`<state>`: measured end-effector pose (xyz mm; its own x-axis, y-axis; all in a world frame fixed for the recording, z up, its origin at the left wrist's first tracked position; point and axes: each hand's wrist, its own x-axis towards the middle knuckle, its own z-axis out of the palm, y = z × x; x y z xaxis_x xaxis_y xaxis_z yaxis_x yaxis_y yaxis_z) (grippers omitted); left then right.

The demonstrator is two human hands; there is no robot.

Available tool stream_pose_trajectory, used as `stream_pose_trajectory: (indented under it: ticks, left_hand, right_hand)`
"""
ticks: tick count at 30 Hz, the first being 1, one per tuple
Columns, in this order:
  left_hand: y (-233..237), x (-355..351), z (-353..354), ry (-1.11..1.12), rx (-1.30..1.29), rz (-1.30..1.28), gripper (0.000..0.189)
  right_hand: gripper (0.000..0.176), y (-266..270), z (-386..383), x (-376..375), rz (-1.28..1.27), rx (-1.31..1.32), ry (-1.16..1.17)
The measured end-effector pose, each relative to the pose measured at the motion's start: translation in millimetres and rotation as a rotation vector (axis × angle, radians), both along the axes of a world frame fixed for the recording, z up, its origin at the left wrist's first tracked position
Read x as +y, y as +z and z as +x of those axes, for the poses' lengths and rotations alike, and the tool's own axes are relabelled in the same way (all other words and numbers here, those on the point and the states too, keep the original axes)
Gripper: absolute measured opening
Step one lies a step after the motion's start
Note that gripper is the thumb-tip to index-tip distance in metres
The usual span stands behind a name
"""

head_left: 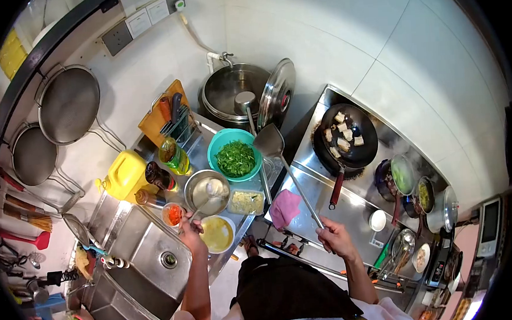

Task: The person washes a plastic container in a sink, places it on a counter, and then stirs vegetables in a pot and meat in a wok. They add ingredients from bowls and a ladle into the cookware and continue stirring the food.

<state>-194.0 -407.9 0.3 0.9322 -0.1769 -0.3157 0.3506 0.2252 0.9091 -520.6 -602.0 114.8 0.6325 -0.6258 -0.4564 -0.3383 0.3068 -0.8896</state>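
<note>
My left hand (191, 228) closes around the thin handle of a spoon (199, 210) that dips into a steel bowl (188, 184) of pale, whitish contents. Close beside that hand are a small tub of chopped red pieces (173, 213) and a bowl of yellow liquid (218, 234). My right hand (336, 237) grips the end of a long-handled wok spatula (291, 172). Its broad metal head is raised in front of me, close to a teal bowl (213, 148) of chopped greens. A frying pan (363, 152) with several pale chunks sits on the stove to the right.
A sink (121, 239) lies left. Bottles and a yellow jug (123, 174) line the counter near a tub of minced garlic-like bits (246, 202). A large pot (214, 84) holds a ladle. A pink cloth (285, 209) and white cup (377, 220) rest right; steaming pans stand beyond.
</note>
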Motion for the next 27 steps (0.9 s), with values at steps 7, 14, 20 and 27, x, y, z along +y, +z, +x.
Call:
stream_pose_trajectory:
  ticks: [7,14,20,27]
  left_hand:
    - [38,22,0,0.085,-0.158,-0.03,0.025]
    - [91,-25,-37,-0.031,-0.354,0.014,0.027]
    - [130,-143,-131,-0.336,-0.463,-0.051,0.029]
    - [153,-303,-311,-0.855,-0.497,-0.147,0.029]
  right_hand:
    - [0.041,-21,25,16,0.094,-0.051,0.207]
    - [0.038,-48,21,20,0.474,-0.32,0.296]
    - [0.045,-25,-95,-11,0.543,-0.462,0.046]
    - [0.046,-10,-269,-21,0.013,-0.147,-0.552]
